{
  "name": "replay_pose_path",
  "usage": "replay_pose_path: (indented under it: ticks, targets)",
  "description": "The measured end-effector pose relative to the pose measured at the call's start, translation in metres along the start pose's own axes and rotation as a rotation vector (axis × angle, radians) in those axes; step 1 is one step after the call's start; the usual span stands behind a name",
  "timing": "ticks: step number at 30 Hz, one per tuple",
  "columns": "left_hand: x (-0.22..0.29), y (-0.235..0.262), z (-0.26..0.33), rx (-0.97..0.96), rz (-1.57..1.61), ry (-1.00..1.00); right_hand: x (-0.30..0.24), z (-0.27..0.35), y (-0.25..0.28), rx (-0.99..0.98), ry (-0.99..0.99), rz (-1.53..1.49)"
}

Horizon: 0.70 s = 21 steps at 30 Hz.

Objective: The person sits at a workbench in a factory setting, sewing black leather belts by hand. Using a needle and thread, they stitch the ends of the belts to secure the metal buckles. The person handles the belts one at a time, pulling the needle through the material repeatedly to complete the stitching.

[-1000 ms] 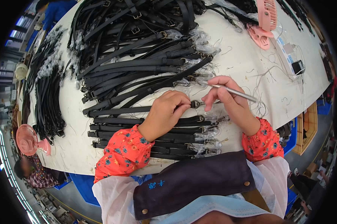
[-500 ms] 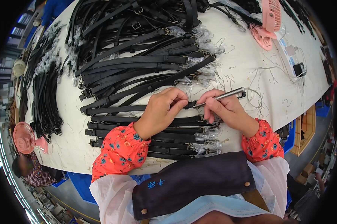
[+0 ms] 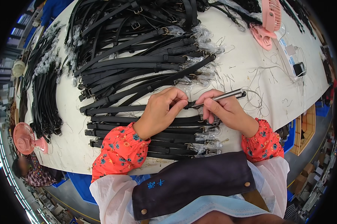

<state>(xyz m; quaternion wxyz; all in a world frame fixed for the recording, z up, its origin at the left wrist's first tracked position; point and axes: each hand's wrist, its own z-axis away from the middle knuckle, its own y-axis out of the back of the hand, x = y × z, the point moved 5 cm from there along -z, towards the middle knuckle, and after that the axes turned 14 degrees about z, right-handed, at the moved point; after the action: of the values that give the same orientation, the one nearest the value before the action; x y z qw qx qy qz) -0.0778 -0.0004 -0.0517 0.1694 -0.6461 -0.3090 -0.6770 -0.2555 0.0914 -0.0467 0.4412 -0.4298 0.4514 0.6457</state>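
A black strap [image 3: 120, 109] lies crosswise in front of me, and my left hand [image 3: 161, 111] pinches it near its right end between thumb and forefinger. Close beside that end, my right hand [image 3: 222, 109] holds a slim silver pen-shaped tool [image 3: 228, 94], its back end slanting up to the right. The tool's working tip is hidden by my fingers. Below both hands lies a row of similar straps [image 3: 172, 143] with metal fittings and clear plastic wrapping at their right ends. Further straps [image 3: 135, 59] are heaped just beyond my hands.
The white table [image 3: 258, 86] carries loose thread ends. A pink clip fan [image 3: 271, 18] and a white power strip [image 3: 286, 56] with a cable stand at the far right. Another bundle of black straps [image 3: 45, 100] and a second pink fan [image 3: 23, 138] are on the left.
My right hand and the tool have shifted very slightly left at the strap's end. My left hand keeps its pinch in the same place.
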Motion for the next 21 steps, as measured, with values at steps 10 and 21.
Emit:
replay_pose_path:
  ticks: [10, 21]
  targets:
    - [0.0012, 0.0037, 0.0006, -0.042, 0.051, 0.015, 0.0012, 0.0002, 0.0005, 0.016, 0.017, 0.0]
    - [0.0052, 0.0052, 0.0014, -0.15, 0.078, 0.024, 0.0004, -0.0001, 0.0004, 0.021, 0.004, -0.034]
